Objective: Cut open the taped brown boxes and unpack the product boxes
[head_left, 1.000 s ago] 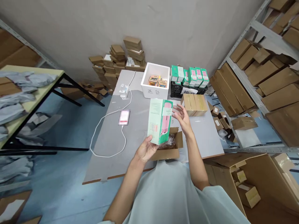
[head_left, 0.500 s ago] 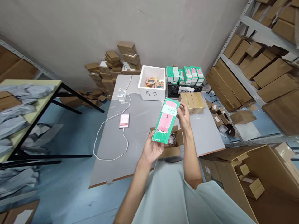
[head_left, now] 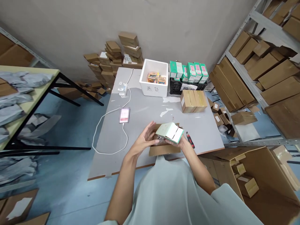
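My right hand [head_left: 180,142] grips a green-and-white product box [head_left: 170,131] from below, with one end of the box turned toward me. The box is tilted over an open cardboard carton [head_left: 164,150] that has crinkled clear wrapping [head_left: 160,140] inside. On the left of the carton, my left hand [head_left: 145,137] is open, its fingers spread and its thumb reaching toward the wrapping. Whether the left fingertips touch the carton flap I cannot tell. A red-and-black utility knife [head_left: 190,140] lies on the table just right of my right wrist.
At the back stand a white foam box [head_left: 153,90] and a black crate [head_left: 174,87] with several green boxes. Two brown cartons [head_left: 193,101] sit before the crate. A phone [head_left: 124,115] and white cable [head_left: 110,153] lie left. A large open carton [head_left: 225,167] stands at the right.
The product box has come down over the carton and turned from its pink front to its white side. My left hand has let go of it. The knife has come into view.
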Demonstrator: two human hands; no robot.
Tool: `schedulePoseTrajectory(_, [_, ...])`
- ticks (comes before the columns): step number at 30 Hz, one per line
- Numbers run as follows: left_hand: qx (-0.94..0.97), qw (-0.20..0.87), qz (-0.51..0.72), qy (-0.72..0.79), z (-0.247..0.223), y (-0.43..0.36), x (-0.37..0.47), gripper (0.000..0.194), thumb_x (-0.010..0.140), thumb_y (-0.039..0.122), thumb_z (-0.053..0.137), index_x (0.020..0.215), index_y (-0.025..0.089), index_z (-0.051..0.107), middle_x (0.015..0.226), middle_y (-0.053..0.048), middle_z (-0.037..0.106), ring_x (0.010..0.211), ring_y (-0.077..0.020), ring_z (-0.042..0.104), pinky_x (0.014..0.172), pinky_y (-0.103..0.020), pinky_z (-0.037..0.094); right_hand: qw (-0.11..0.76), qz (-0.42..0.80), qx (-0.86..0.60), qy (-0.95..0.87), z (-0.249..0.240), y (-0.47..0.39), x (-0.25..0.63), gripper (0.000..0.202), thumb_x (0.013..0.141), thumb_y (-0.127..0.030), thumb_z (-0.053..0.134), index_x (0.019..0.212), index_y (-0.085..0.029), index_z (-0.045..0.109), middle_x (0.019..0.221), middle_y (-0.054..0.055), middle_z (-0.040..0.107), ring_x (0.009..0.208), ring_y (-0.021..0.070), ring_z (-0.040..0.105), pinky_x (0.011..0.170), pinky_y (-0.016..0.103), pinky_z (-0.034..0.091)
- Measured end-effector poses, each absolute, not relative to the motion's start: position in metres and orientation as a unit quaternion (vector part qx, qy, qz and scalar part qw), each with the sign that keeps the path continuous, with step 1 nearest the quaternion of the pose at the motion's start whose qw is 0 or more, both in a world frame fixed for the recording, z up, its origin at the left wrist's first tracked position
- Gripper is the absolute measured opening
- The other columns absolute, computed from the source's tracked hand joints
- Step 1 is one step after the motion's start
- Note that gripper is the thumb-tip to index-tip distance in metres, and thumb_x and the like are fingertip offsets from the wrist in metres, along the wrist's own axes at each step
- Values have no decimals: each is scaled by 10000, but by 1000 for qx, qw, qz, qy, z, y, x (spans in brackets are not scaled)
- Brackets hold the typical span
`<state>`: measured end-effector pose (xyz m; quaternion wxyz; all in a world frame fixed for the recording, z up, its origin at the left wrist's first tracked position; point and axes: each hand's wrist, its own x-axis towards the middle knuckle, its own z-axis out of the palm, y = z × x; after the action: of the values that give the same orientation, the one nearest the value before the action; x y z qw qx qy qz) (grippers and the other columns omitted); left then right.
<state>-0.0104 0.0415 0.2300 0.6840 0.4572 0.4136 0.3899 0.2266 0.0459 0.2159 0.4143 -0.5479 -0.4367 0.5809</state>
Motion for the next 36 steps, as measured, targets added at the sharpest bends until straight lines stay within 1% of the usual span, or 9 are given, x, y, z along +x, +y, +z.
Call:
schedulePoseTrajectory(2, [497,699,337,389,220,45,-13,1248,678,479,1136,1771,378,542,1931,-140,386,1818,-434,295,1456,-612,356,363,680,-528,-358,211,27,223,482,1109,-612,513,1118,-227,802,1010,147,871,954,334,870,814,514,748])
schedulePoseTrajectory(5, [536,704,291,363,214,45,-11,1094,667,480,1134,1649,302,684,1796,-172,582,1698,-470,500,1411,-658,422,296,783,-502,-215,212,8,223,487,1153,-534,495,1137,-167,814,1032,210,861,925,321,882,782,465,746])
schedulePoseTrajectory(8, [536,691,295,384,217,42,-6,915,671,450,1130,1497,266,781,1604,-152,742,1521,-452,670,1324,-649,531,271,810,-496,-156,216,4,228,546,1215,-509,436,1155,-114,808,973,201,850,819,270,868,669,359,681])
schedulePoseTrajectory(11, [496,688,343,403,221,41,2,900,615,398,1150,1433,259,800,1530,-137,779,1469,-434,707,1238,-572,617,256,807,-499,-186,221,10,237,582,1208,-607,469,1177,-133,806,911,143,842,685,215,820,580,275,643])
schedulePoseTrajectory(16, [353,704,439,432,218,43,25,894,625,462,1132,1410,248,760,1527,-150,769,1372,-395,764,1063,-480,704,359,677,-556,-323,228,19,253,697,1080,-822,629,1320,-189,794,1185,155,846,859,231,835,666,317,716])
schedulePoseTrajectory(21, [294,649,509,483,212,39,60,945,604,470,1123,1422,253,703,1515,-140,758,1392,-362,755,1177,-487,638,510,464,-574,-441,239,20,243,783,1016,-717,792,1635,-257,655,1471,157,777,1246,288,797,1044,430,707])
schedulePoseTrajectory(26, [360,582,529,502,220,28,75,888,676,466,1102,1435,266,689,1569,-143,723,1475,-360,705,1211,-461,611,492,344,-613,-514,245,22,226,1051,901,-598,947,1806,-311,496,1650,173,670,1433,353,710,1149,500,672])
schedulePoseTrajectory(31, [332,666,488,455,227,20,56,816,787,573,1053,1473,293,711,1623,-138,722,1542,-392,673,1199,-481,636,527,421,-577,-461,230,37,238,950,937,-621,898,1761,-292,558,1503,145,779,1227,303,809,973,427,720])
schedulePoseTrajectory(36, [244,754,423,438,217,15,38,865,723,569,1105,1444,243,756,1509,-174,801,1411,-431,768,1137,-549,683,538,512,-518,-425,210,46,248,892,874,-649,959,1632,-259,699,1188,70,851,918,201,797,890,349,694])
